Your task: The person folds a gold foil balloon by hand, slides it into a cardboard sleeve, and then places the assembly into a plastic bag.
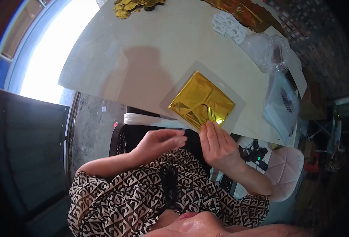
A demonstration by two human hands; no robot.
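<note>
A folded sheet of shiny gold foil (200, 96) lies over the near part of the pale table, inside what looks like a clear bag with a hang-hole tab. My right hand (220, 146) pinches its near corner, thumb hidden beneath the fingers. Left of it, apart from the foil packet, my left hand (162, 140) is raised at the table's near edge. Its fingers are bent and the tips drawn together; whatever may be between them is too small to make out.
On the table (103, 51) are gold pieces (137, 7), a white coiled bundle (228, 27), gold foil sheets (247, 14) and clear plastic bags (281, 104). A pink cushioned seat (285, 172) stands at right. A white roll (150, 119) lies below the near edge.
</note>
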